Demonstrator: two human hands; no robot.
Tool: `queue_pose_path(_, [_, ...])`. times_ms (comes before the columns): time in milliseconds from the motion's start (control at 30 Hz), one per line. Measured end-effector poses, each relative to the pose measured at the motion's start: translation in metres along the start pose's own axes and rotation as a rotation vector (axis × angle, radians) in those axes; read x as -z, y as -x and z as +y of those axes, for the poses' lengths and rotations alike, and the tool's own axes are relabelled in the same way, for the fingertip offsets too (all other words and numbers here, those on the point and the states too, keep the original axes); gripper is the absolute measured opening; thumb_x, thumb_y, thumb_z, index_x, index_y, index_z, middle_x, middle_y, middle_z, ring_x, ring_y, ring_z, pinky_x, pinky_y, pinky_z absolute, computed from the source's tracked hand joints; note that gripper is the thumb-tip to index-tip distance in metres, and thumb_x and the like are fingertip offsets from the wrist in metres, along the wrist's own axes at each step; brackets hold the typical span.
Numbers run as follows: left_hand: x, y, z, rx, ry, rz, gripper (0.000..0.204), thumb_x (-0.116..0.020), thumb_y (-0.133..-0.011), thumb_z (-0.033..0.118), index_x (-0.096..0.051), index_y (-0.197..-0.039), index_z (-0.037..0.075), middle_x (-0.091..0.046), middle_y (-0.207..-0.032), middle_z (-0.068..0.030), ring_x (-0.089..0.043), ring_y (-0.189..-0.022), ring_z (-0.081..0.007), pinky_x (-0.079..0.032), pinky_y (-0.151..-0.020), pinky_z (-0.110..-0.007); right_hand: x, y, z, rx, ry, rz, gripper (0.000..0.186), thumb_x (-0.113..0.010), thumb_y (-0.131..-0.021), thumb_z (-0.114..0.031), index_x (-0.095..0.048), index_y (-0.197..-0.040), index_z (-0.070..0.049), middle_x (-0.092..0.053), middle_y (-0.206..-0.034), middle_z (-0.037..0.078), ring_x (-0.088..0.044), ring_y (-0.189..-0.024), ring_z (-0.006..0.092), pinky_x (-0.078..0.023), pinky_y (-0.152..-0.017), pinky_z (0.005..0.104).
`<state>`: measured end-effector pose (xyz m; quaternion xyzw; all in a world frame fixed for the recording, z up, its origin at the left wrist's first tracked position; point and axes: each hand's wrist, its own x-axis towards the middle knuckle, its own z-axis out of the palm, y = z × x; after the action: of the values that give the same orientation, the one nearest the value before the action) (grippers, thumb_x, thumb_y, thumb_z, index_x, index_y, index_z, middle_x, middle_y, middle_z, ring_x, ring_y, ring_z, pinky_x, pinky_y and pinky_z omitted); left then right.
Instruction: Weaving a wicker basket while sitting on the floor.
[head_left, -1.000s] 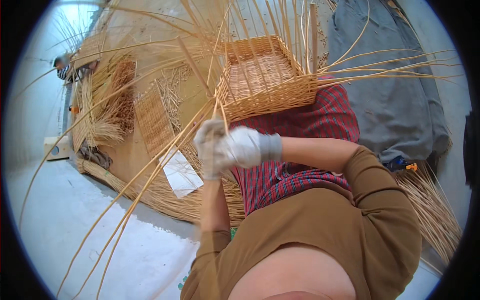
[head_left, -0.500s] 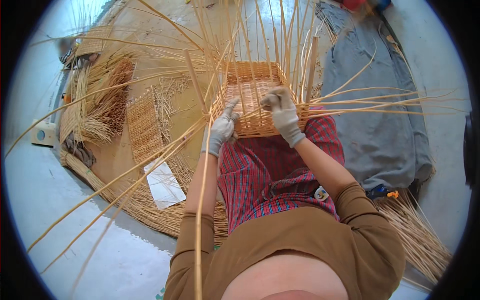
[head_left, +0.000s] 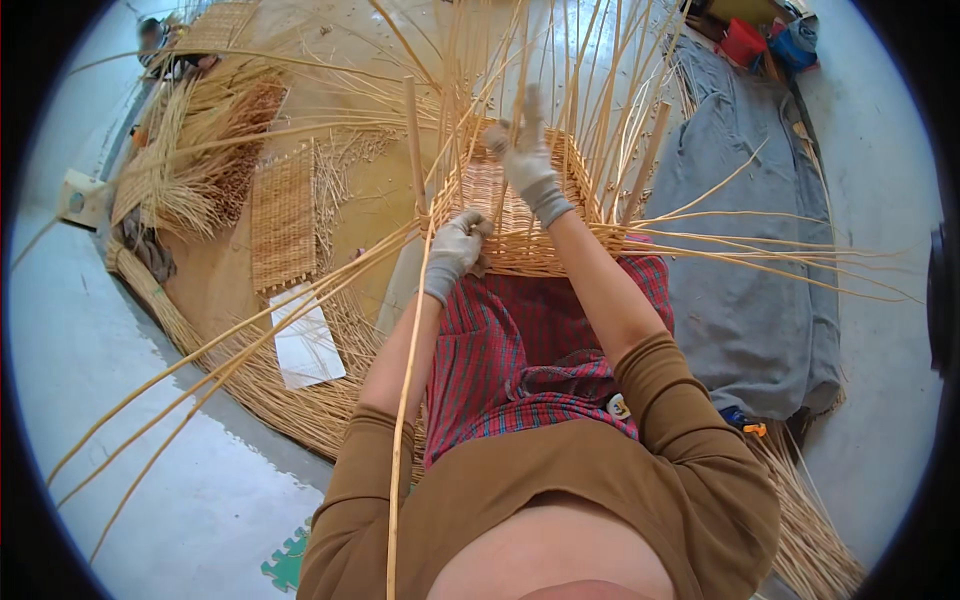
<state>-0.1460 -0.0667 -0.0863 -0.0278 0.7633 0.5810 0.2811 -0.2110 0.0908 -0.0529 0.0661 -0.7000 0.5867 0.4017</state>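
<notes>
A rectangular wicker basket [head_left: 510, 205] rests at my lap, its tall upright rods [head_left: 575, 70] rising from the woven walls. My left hand [head_left: 458, 248], in a pale work glove, is closed on the basket's near left corner; its fingertips are partly hidden. Above the basket's inside, my gloved right hand [head_left: 528, 165] is raised among the rods, its fingers stretched upward and thumb apart. A thick wooden stick [head_left: 414, 145] stands at the left corner and another stick [head_left: 650, 160] at the right. One long rod [head_left: 405, 400] runs from the left corner down over my left arm.
Long rods [head_left: 240, 345] reach out to the left, and more rods [head_left: 760, 245] to the right. A grey cloth [head_left: 740, 300] lies on the right. Woven mats [head_left: 283, 215], straw bundles [head_left: 165, 195] and a white sheet [head_left: 305, 338] lie on the left. A red container [head_left: 741, 44] stands at the far right.
My right hand has moved up and away from the near wall, its fingers opening out. My left hand has closed in on the corner. The whole view has shifted slightly.
</notes>
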Motion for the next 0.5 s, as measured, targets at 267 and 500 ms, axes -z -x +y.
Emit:
queue_pose_path(267, [0.002,-0.005,0.000,0.049,-0.056,-0.039,0.018,-0.066,-0.095,0.026,-0.067,-0.100,0.008,-0.062,-0.062,-0.0059,-0.058,-0.043,-0.0152,-0.049,-0.040,-0.034,0.053,0.064,0.002,-0.092,0.019,0.073,0.037,-0.054,-0.101,-0.043,-0.056,-0.120,-0.012,-0.053,-0.076,-0.002,-0.047,-0.061,0.0098,-0.043,-0.052,0.0265])
queue_pose_path(500, [-0.011,0.000,0.000,-0.093,-0.079,0.013,0.042,-0.074,-0.087,0.045,-0.062,-0.085,0.005,-0.062,-0.063,-0.0042,-0.059,-0.052,-0.0138,-0.050,-0.050,-0.032,0.089,0.114,-0.037,-0.495,-0.452,0.309,0.025,-0.045,-0.104,-0.031,-0.054,-0.095,-0.010,-0.047,-0.067,0.000,-0.047,-0.054,0.0147,-0.045,-0.052,0.0281])
